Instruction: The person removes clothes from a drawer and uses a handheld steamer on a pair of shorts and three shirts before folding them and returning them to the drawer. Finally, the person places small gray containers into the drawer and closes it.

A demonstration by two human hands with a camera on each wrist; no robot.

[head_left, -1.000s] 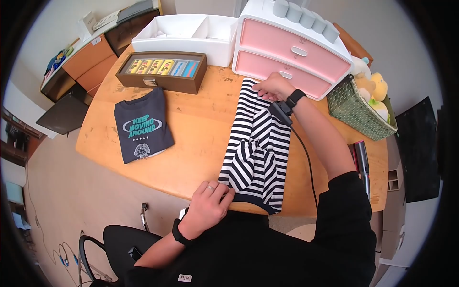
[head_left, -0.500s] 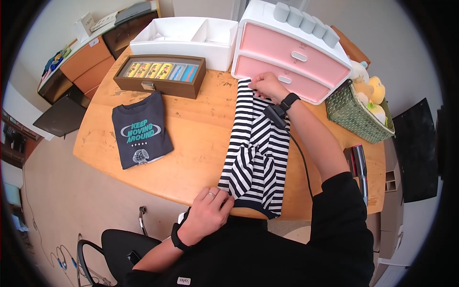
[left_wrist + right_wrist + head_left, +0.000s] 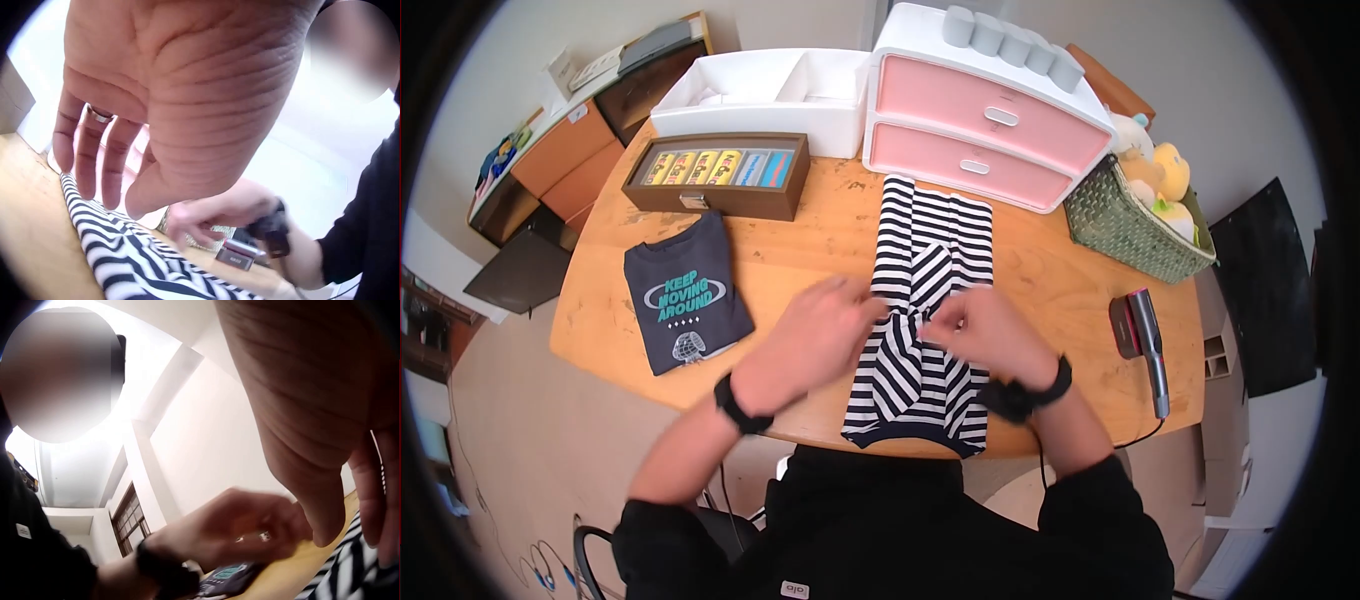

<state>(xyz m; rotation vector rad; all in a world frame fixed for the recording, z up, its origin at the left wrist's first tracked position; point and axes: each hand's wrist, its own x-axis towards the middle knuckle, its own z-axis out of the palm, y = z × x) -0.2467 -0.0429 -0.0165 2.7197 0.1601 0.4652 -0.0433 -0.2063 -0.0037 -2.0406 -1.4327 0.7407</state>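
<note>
We see a wooden table with a worn surface. On it we find a striped garment, laid lengthwise, its dark hem near the front edge. To the left there lies a folded dark shirt with green letters. Behind these we notice a brown box, a white divided bin and a pink-and-white drawer unit. On the right, we observe a green woven basket and a dark hand-held device.

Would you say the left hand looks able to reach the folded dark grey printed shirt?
Probably yes: the left hand looks empty, and only bare wooden tabletop shows between it and the shirt.
</note>
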